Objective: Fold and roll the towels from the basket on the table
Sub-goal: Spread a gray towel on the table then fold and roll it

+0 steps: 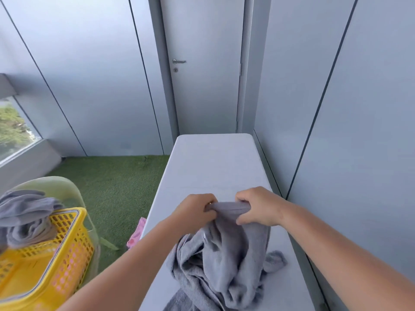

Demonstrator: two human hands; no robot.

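A grey towel point(224, 261) lies crumpled on the near end of the white desk point(213, 164), its upper edge lifted and bunched between two hands. The left hand point(194, 211) grips that edge with curled fingers, and the right hand point(258, 207) pinches it just beside, thumb underneath. The far end of the desk is bare. Left of the desk a yellow basket point(67, 254) sits on a pale green chair point(67, 187), with more grey towels point(24, 216) heaped over its rim. A pink cloth point(137, 234) shows against the desk's left edge, over green turf flooring point(116, 182). Beyond the desk's far end stands a grey door point(202, 75).
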